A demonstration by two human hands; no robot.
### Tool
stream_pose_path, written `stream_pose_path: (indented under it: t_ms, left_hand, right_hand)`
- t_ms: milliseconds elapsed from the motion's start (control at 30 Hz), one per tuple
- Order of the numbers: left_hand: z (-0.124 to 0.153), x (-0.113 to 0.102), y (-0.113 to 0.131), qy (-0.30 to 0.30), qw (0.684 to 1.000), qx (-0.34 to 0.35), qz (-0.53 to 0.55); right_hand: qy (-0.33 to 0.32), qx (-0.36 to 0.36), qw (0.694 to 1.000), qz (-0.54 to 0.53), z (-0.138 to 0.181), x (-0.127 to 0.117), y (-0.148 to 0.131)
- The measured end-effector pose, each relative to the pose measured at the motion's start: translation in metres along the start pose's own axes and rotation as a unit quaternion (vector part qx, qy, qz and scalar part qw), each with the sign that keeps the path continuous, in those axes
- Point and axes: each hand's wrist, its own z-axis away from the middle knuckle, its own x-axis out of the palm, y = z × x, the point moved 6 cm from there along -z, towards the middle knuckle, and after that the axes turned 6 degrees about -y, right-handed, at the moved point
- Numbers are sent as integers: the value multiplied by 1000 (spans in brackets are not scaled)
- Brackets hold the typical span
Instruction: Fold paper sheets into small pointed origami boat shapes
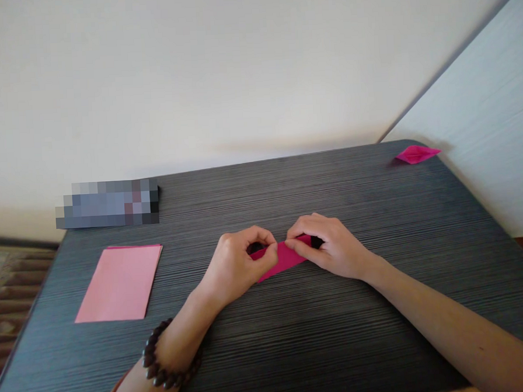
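My fingers [263, 231] are drawn in close on both sides, thumb tips against fingertips, pinching the upper edge of a magenta paper strip [285, 261] right in front of me. Taking that strip as the middle of the dial, my left hand [241, 258] has it from nine o'clock and my right hand [332, 243] from three, the two pinches near each other with a short run of paper bare between them. The strip slants, one end toward eight and the other toward two; whether its lower edge rests on the dark, grained table [273, 336], I cannot tell. My forearms come in from eight and four, and around my left wrist sits a bracelet of dark beads [152, 357]. At nine o'clock, well apart from my hands, a pale pink pile of paper [117, 285] lies flat, a sliver of deeper pink showing along its far edge. Between nine and ten, past the pile, something is blurred into squares [108, 204], too hidden to name. A pointed, folded magenta piece [417, 154] sits by the table's far corner at two o'clock. A pale wall [237, 74] rises at twelve.
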Motion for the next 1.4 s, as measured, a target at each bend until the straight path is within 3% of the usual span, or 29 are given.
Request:
stream_pose_path:
  t_ms: [300, 467, 967, 1167, 1300, 1400]
  left_hand:
    - [-2, -6, 0, -27, 996, 70, -44]
    - [-2, -10, -3, -52, 994, 73, -63]
    - [-2, -19, -13, -55, 993, 59, -83]
    - [1, -30, -23, -21, 996, 43, -70]
    - [2, -27, -13, 19, 993, 84, -76]
    - [0, -14, -1, -1, 989, 125, -75]
  right_hand:
    - [-11, -6, 1000, 2, -1, -1, 0]
    - [-20, -5, 1000, 5, -1, -2, 1]
    - [-9, 3, 1000, 6, 0, -15, 12]
    - [20, 39, 999, -1, 2, -27, 23]
    - [2, 20, 1000, 5, 1, -17, 13]
    - [-8, 1, 1000, 11, 0, -2, 0]
